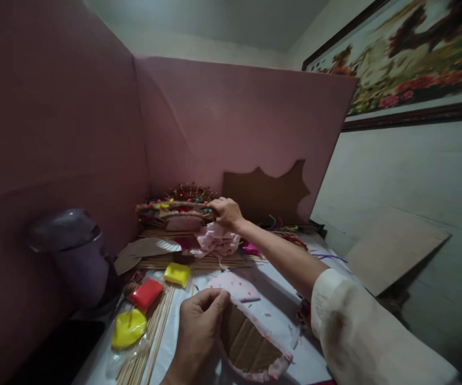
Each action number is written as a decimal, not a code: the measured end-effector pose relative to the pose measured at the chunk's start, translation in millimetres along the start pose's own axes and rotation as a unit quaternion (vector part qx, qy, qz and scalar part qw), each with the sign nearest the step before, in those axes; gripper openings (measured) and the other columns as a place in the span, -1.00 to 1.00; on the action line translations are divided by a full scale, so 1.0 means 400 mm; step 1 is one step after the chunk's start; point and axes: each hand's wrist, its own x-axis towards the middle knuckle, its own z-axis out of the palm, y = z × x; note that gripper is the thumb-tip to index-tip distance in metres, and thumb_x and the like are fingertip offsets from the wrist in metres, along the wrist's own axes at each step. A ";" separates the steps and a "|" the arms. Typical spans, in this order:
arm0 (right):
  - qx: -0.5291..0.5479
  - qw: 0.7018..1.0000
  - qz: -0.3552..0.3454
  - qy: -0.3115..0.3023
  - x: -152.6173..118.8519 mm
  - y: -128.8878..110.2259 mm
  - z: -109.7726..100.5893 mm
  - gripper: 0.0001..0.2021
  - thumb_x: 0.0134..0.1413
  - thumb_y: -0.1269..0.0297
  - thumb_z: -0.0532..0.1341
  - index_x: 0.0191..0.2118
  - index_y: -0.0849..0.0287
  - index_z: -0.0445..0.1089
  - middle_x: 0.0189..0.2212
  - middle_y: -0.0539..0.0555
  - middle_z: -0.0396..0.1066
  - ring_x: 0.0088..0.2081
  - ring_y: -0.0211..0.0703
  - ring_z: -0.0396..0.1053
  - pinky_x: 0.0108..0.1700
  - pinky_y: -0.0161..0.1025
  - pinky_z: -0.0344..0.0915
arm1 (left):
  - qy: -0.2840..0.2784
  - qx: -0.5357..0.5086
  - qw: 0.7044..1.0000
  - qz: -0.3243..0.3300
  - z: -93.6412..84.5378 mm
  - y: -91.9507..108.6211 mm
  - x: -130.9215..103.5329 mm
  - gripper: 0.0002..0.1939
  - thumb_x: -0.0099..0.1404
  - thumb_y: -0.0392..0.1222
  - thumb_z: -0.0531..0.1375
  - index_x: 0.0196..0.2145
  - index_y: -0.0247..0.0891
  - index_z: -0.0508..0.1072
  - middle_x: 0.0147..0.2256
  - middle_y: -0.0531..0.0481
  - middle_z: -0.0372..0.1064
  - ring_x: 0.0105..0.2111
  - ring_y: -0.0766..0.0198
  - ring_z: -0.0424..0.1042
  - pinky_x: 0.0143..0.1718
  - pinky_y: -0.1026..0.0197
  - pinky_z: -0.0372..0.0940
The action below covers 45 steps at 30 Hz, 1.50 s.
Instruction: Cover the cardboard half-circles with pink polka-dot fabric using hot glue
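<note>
In the head view my left hand (199,326) pinches the upper edge of a cardboard piece (249,339). Its rounded rim is wrapped in pink dotted fabric, with bare brown board showing inside. Farther off, my right hand (228,211) is closed on the right end of a brown ring-like piece (175,206) studded with small coloured beads or pins. Crumpled pink fabric (217,240) lies just under that hand. A flat pink piece with red dots (235,285) rests on the table between my hands.
Yellow (178,274) and red (146,294) packets and thin wooden sticks (154,331) lie at left. Beyond them stands a lidded purple bin (81,262). A jagged cardboard sheet (263,192) leans on the pink back panel (231,117); another board (399,248) is at right.
</note>
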 end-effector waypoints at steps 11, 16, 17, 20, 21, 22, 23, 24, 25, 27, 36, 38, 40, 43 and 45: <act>0.293 0.941 0.032 0.169 -0.015 -0.063 -0.259 -0.66 0.08 0.01 0.04 -0.33 0.23 0.30 -0.51 -0.06 0.24 -0.49 -0.35 0.16 -0.45 -0.39 0.17 | 0.042 0.078 0.996 0.017 -0.004 0.034 0.009 -0.79 -0.14 -0.09 0.34 -0.66 -0.30 0.53 -0.74 0.09 0.30 -0.67 0.36 0.20 -0.62 0.33 0.09; 0.561 0.817 0.007 0.133 -0.099 -0.211 -0.372 -0.78 -0.16 0.16 0.30 -0.40 0.17 0.34 -0.49 -0.10 0.27 -0.47 -0.39 0.19 -0.42 -0.43 0.23 | 0.029 0.091 0.995 0.035 -0.005 0.046 0.005 -0.74 -0.18 -0.03 0.35 -0.61 -0.32 0.56 -0.69 0.05 0.40 -0.64 0.33 0.25 -0.60 0.31 0.12; 0.598 0.791 0.008 0.129 -0.117 -0.244 -0.390 -0.83 -0.16 0.24 0.31 -0.41 0.17 0.37 -0.49 -0.11 0.28 -0.47 -0.40 0.21 -0.40 -0.44 0.24 | 0.026 0.092 0.995 0.037 -0.006 0.047 0.004 -0.73 -0.18 -0.03 0.35 -0.58 -0.32 0.58 -0.65 0.02 0.43 -0.62 0.31 0.28 -0.57 0.30 0.16; 0.651 0.747 0.011 0.134 -0.163 -0.341 -0.428 -0.94 -0.11 0.41 0.27 -0.41 0.16 0.39 -0.45 -0.11 0.33 -0.37 -0.39 0.29 -0.28 -0.42 0.30 | 0.023 0.100 0.994 0.044 -0.008 0.048 0.004 -0.71 -0.18 -0.02 0.37 -0.55 -0.32 0.59 -0.63 0.01 0.45 -0.59 0.28 0.31 -0.55 0.29 0.18; 0.655 0.746 0.025 0.120 -0.176 -0.370 -0.435 -0.94 -0.09 0.43 0.26 -0.41 0.15 0.39 -0.43 -0.10 0.34 -0.32 -0.36 0.31 -0.24 -0.38 0.32 | 0.022 0.102 0.993 0.046 -0.009 0.047 0.005 -0.71 -0.18 -0.02 0.37 -0.55 -0.32 0.59 -0.62 0.01 0.46 -0.58 0.28 0.32 -0.54 0.29 0.18; 0.659 0.744 0.037 0.105 -0.187 -0.396 -0.440 -0.93 -0.08 0.44 0.25 -0.40 0.15 0.39 -0.42 -0.09 0.34 -0.28 -0.33 0.32 -0.20 -0.35 0.33 | 0.021 0.103 0.993 0.048 -0.009 0.046 0.005 -0.70 -0.19 -0.02 0.38 -0.55 -0.32 0.59 -0.61 0.00 0.47 -0.57 0.28 0.33 -0.53 0.29 0.19; 0.667 0.738 0.046 0.089 -0.197 -0.419 -0.444 -0.93 -0.07 0.45 0.24 -0.40 0.16 0.40 -0.43 -0.08 0.35 -0.26 -0.31 0.33 -0.17 -0.33 0.34 | 0.018 0.105 0.993 0.048 -0.010 0.045 0.005 -0.69 -0.20 -0.01 0.38 -0.55 -0.32 0.59 -0.60 0.00 0.47 -0.57 0.28 0.33 -0.54 0.30 0.19; 0.677 0.731 0.050 0.074 -0.203 -0.440 -0.448 -0.94 -0.05 0.44 0.22 -0.39 0.16 0.39 -0.44 -0.07 0.34 -0.26 -0.30 0.33 -0.16 -0.31 0.34 | 0.016 0.106 0.993 0.047 -0.010 0.044 0.004 -0.69 -0.19 -0.01 0.38 -0.55 -0.32 0.59 -0.61 0.00 0.47 -0.58 0.28 0.32 -0.55 0.30 0.18; 0.686 0.724 0.050 0.054 -0.208 -0.457 -0.454 -0.95 -0.04 0.43 0.20 -0.39 0.17 0.39 -0.45 -0.07 0.34 -0.25 -0.28 0.34 -0.15 -0.30 0.34 | 0.015 0.108 0.993 0.047 -0.009 0.043 0.003 -0.69 -0.19 -0.01 0.38 -0.54 -0.32 0.59 -0.62 0.00 0.46 -0.59 0.29 0.31 -0.56 0.31 0.17; 0.698 0.715 0.033 0.021 -0.206 -0.487 -0.477 -0.93 -0.01 0.41 0.17 -0.35 0.17 0.38 -0.46 -0.07 0.34 -0.24 -0.27 0.35 -0.15 -0.30 0.34 | 0.019 0.108 0.993 0.047 -0.007 0.042 -0.002 -0.70 -0.17 -0.02 0.38 -0.52 -0.31 0.60 -0.62 0.02 0.46 -0.59 0.30 0.31 -0.57 0.32 0.16; 0.670 0.737 0.019 0.089 -0.159 -0.453 -0.579 -0.66 0.26 0.22 -0.02 0.10 0.19 0.16 -0.29 -0.04 0.35 -0.29 -0.33 0.34 -0.33 -0.43 0.22 | 0.030 0.092 0.994 0.044 -0.005 0.040 -0.014 -0.68 -0.17 -0.04 0.40 -0.48 -0.34 0.59 -0.56 0.01 0.48 -0.53 0.28 0.34 -0.51 0.31 0.22; 0.608 0.784 0.091 0.093 -0.204 -0.382 -0.512 -0.84 0.19 0.32 0.06 -0.20 0.19 0.35 -0.42 -0.04 0.40 -0.46 -0.35 0.31 -0.46 -0.44 0.19 | 0.029 0.082 0.995 0.039 -0.010 0.044 -0.009 -0.68 -0.19 -0.04 0.40 -0.49 -0.34 0.59 -0.57 0.01 0.47 -0.54 0.29 0.33 -0.53 0.31 0.20; 0.524 0.838 0.146 0.049 -0.275 -0.312 -0.421 -0.73 0.20 0.25 0.04 -0.44 0.23 0.37 -0.60 -0.04 0.33 -0.60 -0.36 0.20 -0.56 -0.43 0.12 | 0.025 0.065 0.997 0.035 -0.013 0.049 -0.005 -0.66 -0.21 -0.03 0.41 -0.51 -0.34 0.58 -0.61 0.02 0.44 -0.60 0.34 0.28 -0.58 0.33 0.16; 0.399 0.887 0.208 -0.106 -0.400 -0.243 -0.295 -0.47 0.21 -0.01 -0.06 -0.59 0.26 0.33 -0.58 0.05 0.34 -0.57 -0.33 0.23 -0.55 -0.39 0.13 | 0.009 0.041 0.999 0.032 -0.010 0.055 -0.009 -0.66 -0.20 -0.02 0.41 -0.52 -0.36 0.57 -0.66 0.06 0.36 -0.67 0.41 0.17 -0.65 0.35 0.07; 0.375 0.890 0.213 -0.150 -0.470 -0.231 -0.242 -0.60 0.06 0.00 0.14 -0.56 0.27 0.35 -0.60 0.00 0.30 -0.57 -0.33 0.19 -0.56 -0.39 0.07 | -0.006 0.035 0.999 0.029 -0.001 0.057 -0.021 -0.69 -0.16 -0.05 0.40 -0.52 -0.37 0.57 -0.65 0.04 0.36 -0.65 0.40 0.19 -0.63 0.34 0.07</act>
